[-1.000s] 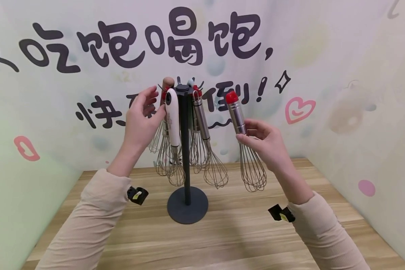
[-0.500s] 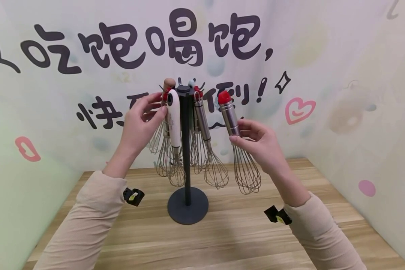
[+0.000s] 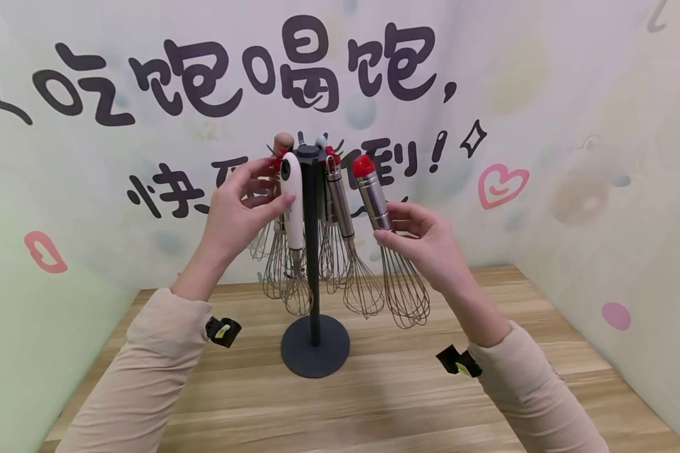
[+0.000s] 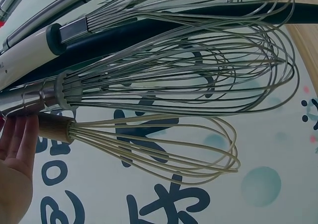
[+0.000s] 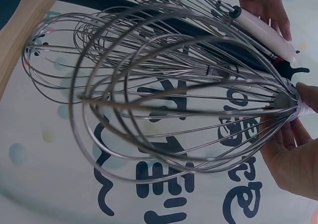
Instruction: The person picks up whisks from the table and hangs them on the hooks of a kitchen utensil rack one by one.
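A steel balloon whisk with a red end cap [image 3: 371,195] hangs tilted from my right hand [image 3: 427,251], pinched between thumb and fingers low on its handle. Its wires fill much of the right wrist view. My left hand [image 3: 232,214] is at the left of the black whisk stand [image 3: 314,277]. The left thumb rests against a white-handled whisk [image 3: 293,198]; the extended fingers reach behind it. In the left wrist view those fingers [image 4: 29,139] touch a steel whisk handle [image 4: 30,97], beside a wooden-handled whisk [image 4: 55,128].
Several whisks hang around the stand's top hooks, including a slim steel-handled one [image 3: 340,201] on the side facing my right hand. The round base [image 3: 315,362] stands on a wood-grain table [image 3: 374,409]. A printed backdrop [image 3: 515,75] rises behind and along both sides.
My right hand has moved left with the red-capped whisk, bringing it closer to the stand. My left fingers have come in against the hanging whisks, the thumb now lower on the white handle.
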{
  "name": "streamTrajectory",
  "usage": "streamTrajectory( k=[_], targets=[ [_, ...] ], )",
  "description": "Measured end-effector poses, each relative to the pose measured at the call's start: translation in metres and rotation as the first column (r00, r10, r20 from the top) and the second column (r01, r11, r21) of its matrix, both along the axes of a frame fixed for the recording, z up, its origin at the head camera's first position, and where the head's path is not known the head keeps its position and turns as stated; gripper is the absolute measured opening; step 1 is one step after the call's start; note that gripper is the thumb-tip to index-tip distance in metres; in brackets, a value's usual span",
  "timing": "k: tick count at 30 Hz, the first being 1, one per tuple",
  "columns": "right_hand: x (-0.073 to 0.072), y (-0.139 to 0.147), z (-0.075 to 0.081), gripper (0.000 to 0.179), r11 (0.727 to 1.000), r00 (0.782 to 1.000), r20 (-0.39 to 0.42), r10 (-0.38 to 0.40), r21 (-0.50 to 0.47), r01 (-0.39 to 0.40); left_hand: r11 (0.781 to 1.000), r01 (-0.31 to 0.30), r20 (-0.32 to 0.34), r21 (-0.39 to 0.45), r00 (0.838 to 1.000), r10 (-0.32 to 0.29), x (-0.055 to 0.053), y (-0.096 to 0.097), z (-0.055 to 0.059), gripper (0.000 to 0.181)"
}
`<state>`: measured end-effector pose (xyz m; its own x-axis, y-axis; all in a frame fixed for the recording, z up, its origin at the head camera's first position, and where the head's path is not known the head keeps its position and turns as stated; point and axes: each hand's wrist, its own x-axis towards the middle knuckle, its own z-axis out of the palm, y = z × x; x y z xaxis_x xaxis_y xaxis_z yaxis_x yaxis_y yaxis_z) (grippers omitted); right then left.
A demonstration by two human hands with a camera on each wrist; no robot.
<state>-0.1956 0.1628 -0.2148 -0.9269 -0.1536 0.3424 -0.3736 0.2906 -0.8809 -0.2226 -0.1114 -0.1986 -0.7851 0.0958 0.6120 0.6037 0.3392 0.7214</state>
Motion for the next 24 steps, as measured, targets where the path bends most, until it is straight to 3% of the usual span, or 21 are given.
streamTrajectory(
  k=[24],
  targets=[
    [0.0, -0.021, 0.006, 0.045, 0.998, 0.998, -0.04, 0.049, -0.026, -0.05, 0.999, 0.014, 0.009, -0.034, 1.0, -0.014, 0.0, -0.002, 0.0, 0.059]
  ],
)
